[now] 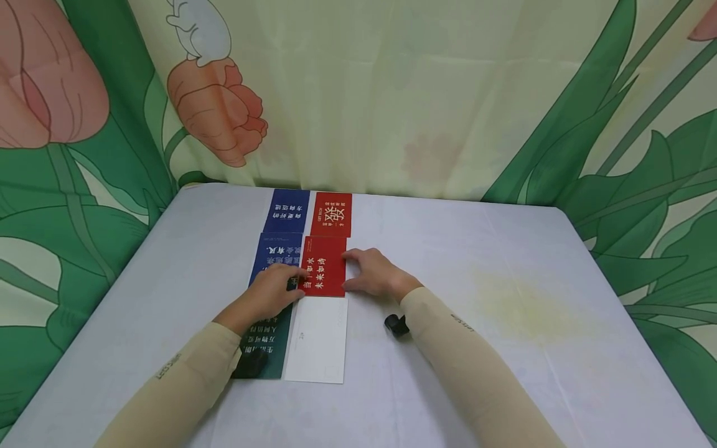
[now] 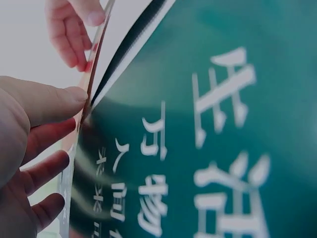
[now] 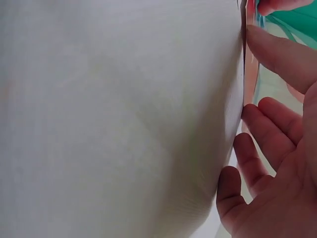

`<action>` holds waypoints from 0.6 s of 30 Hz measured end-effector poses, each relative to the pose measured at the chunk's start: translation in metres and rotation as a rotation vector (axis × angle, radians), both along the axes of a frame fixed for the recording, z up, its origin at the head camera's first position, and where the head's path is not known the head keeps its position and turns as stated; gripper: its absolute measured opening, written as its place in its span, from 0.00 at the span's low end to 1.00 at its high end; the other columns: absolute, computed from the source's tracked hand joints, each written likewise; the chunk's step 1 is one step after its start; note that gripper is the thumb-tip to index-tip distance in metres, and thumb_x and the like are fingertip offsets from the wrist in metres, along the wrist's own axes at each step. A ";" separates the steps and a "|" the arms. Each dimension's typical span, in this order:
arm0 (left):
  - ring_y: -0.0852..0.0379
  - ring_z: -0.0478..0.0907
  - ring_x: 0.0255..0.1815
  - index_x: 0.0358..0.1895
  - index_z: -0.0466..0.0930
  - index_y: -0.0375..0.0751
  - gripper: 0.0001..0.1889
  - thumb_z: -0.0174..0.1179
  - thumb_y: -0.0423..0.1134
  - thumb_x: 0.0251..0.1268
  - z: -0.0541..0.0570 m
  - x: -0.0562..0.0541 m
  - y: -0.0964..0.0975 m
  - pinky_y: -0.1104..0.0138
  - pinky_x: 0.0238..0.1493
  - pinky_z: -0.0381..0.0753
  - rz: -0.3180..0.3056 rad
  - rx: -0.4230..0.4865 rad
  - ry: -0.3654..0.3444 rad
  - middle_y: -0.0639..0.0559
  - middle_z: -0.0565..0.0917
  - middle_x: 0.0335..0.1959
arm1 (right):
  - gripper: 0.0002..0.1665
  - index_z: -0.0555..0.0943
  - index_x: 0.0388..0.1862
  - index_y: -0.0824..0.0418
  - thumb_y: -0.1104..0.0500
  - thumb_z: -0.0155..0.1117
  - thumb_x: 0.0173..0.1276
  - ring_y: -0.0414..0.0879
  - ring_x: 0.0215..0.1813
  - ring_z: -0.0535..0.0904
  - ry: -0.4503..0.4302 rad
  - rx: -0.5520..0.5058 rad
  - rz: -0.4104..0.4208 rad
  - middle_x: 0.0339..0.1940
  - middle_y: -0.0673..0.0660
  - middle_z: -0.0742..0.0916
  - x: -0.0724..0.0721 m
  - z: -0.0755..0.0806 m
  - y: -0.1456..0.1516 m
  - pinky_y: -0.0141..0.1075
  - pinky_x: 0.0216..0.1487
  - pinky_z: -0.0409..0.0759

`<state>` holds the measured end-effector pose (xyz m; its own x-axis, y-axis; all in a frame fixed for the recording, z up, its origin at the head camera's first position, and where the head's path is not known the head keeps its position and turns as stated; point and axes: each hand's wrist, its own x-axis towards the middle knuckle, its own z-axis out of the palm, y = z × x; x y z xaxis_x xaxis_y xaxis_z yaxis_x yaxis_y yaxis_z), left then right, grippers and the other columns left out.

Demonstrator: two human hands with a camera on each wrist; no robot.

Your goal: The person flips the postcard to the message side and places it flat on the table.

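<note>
A red card [image 1: 332, 269] with white writing lies on the table between my two hands. My left hand [image 1: 271, 290] reaches across a dark blue card [image 1: 274, 247] and a green card [image 1: 276, 339], its thumb and fingertips at the red card's left edge. On the opposite side, my right hand [image 1: 374, 272] touches the red card's right edge with thumb and fingertips spread along it. A blank-looking white card [image 1: 317, 348] lies just below. In the left wrist view the green card's large white characters fill the right side; in the right wrist view the fingers lie loosely bent against the table.
Beyond the red card lie another blue card [image 1: 287, 211] and another red card [image 1: 344, 214], making two columns. A white cloth covers the table [image 1: 476, 386]. A curtain [image 1: 358, 99] printed with plants hangs behind its far edge. A black device [image 1: 396, 325] sits by the right wrist.
</note>
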<state>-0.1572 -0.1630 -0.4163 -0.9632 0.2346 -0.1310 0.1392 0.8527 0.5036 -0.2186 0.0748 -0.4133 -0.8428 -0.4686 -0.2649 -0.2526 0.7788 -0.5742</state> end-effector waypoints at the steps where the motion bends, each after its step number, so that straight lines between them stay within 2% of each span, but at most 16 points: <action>1: 0.36 0.67 0.67 0.65 0.78 0.43 0.26 0.70 0.38 0.63 -0.001 0.000 0.000 0.40 0.58 0.75 -0.002 -0.001 0.002 0.37 0.75 0.63 | 0.47 0.68 0.76 0.55 0.50 0.77 0.59 0.51 0.69 0.65 -0.001 0.007 0.000 0.69 0.55 0.74 0.000 0.000 0.000 0.45 0.61 0.77; 10: 0.36 0.68 0.66 0.65 0.78 0.42 0.26 0.70 0.37 0.63 -0.002 -0.001 -0.001 0.40 0.59 0.75 -0.017 -0.007 0.011 0.37 0.76 0.62 | 0.58 0.64 0.77 0.54 0.45 0.82 0.50 0.52 0.70 0.63 0.023 0.104 0.049 0.68 0.56 0.73 0.006 0.004 -0.003 0.45 0.56 0.80; 18: 0.38 0.70 0.65 0.65 0.79 0.42 0.25 0.69 0.38 0.63 0.000 -0.002 0.000 0.42 0.59 0.75 -0.016 -0.021 0.018 0.38 0.78 0.61 | 0.55 0.65 0.77 0.52 0.44 0.80 0.53 0.51 0.70 0.63 0.020 0.138 0.049 0.68 0.54 0.74 0.007 0.006 -0.004 0.46 0.58 0.78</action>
